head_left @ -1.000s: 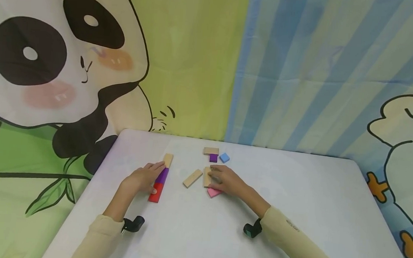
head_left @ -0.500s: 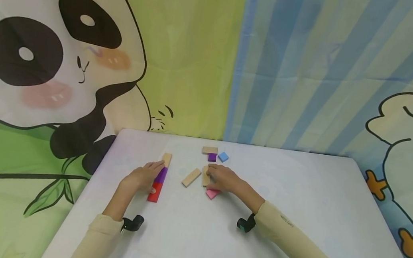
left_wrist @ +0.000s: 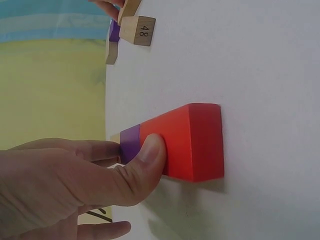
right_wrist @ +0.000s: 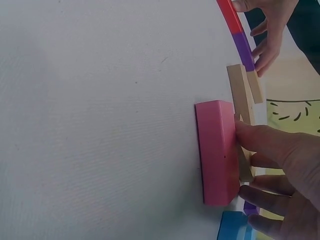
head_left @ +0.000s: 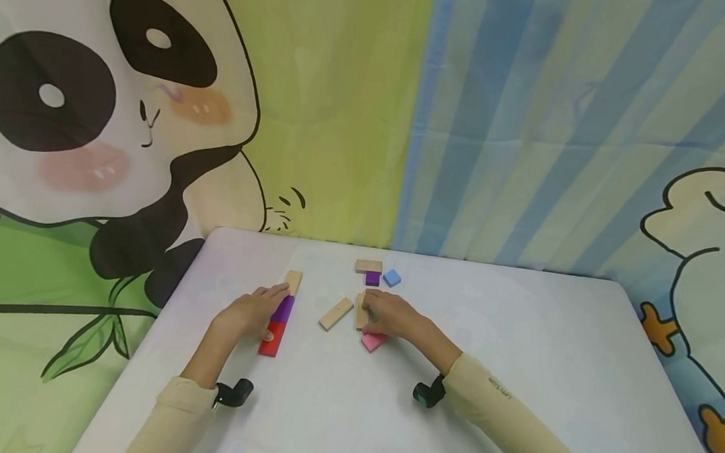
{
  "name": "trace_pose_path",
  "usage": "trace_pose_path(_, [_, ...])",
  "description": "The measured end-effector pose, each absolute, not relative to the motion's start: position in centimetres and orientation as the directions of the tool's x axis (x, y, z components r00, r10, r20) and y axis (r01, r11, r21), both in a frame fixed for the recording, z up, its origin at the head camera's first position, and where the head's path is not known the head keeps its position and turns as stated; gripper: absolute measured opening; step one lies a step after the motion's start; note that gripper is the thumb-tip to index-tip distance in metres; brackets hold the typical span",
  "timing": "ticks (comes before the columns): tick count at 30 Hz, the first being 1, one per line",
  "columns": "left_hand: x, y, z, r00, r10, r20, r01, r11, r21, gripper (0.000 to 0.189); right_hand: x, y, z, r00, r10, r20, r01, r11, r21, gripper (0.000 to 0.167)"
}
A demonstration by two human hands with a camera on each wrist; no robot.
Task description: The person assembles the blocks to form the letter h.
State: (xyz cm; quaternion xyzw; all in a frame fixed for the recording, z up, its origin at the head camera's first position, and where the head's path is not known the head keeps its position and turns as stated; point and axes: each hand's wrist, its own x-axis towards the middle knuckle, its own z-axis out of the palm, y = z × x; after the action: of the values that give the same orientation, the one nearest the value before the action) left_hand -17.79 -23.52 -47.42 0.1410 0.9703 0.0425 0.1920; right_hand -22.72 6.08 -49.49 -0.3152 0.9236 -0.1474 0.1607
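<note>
On the left of the table, a red block [head_left: 271, 339], a purple block [head_left: 282, 310] and a plain wooden block [head_left: 294, 281] lie end to end in a row. My left hand [head_left: 249, 315] rests along this row, thumb against the red block [left_wrist: 172, 140], fingers stretched toward the plain one. At the middle, my right hand [head_left: 397, 314] holds another plain wooden block [head_left: 361, 313] between thumb and fingertips. A pink block [right_wrist: 215, 155] lies right beside that hand, on the near side. A loose wooden block [head_left: 336, 314] lies slanted between the hands.
Behind the right hand are a wooden block [head_left: 369, 265], a small purple block [head_left: 372, 278] and a blue block [head_left: 392, 278]. The white table [head_left: 516, 377] ends at a printed cloth backdrop [head_left: 345, 113]. A number 48 marks one block's end [left_wrist: 145, 31].
My right forearm has swung slightly to the left while its fingers stay at the wooden block. The left hand and the row of blocks have not visibly moved.
</note>
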Motion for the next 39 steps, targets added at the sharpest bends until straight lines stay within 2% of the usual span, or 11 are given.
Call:
trace_pose_path(22, [-18.3, -23.5, -47.1, -0.886, 0.288, -0.363, 0.257, 0.957, 0.131, 0.093, -23.0, 5.9, -49.2, -0.762, -0.601, -0.241, -0.495, 0.781, -0.381, 0.042])
trace_pose_path(34, [-18.3, -23.5, -47.3, -0.885, 0.299, -0.356, 0.271, 0.954, 0.127, 0.094, -22.9, 6.6, -49.8, -0.726, -0.674, -0.133, -0.592, 0.712, -0.378, 0.041])
trace_pose_path(39, [-18.2, -23.5, -47.3, -0.890, 0.305, -0.338, 0.274, 0.952, 0.136, 0.094, -23.0, 7.0, -50.4, -0.723, -0.682, -0.113, -0.590, 0.694, -0.413, 0.044])
